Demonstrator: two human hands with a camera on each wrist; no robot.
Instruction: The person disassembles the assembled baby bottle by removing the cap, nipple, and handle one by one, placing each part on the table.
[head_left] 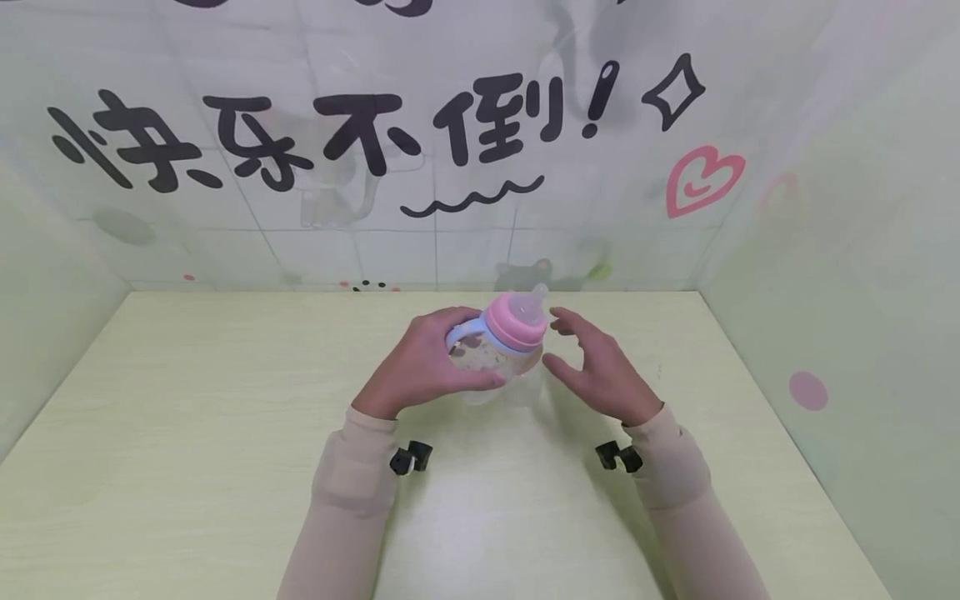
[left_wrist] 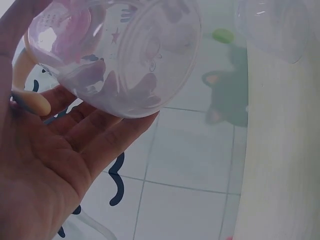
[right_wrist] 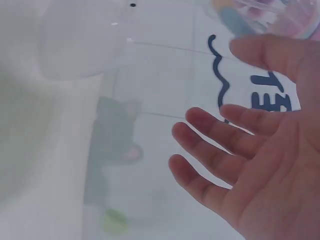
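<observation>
"Where was the bottle (head_left: pixel 501 335)?"

"Over the table (head_left: pixel 187 433), in the left hand (head_left: pixel 423 358) — thumb and fingers round its body, teat tilted rightward. The right hand (head_left: pixel 603 371) stood wide, just beside it."

"Any writing?"

"Black characters (head_left: pixel 371 137) on the wall (head_left: pixel 615 192) read 快乐不倒! — the bottle's small print was too blurred."

The bottle (head_left: pixel 480 357) is clear, perhaps star-printed; its collar (head_left: pixel 516 323) pink; sleeves (head_left: pixel 351 492) beige.
</observation>
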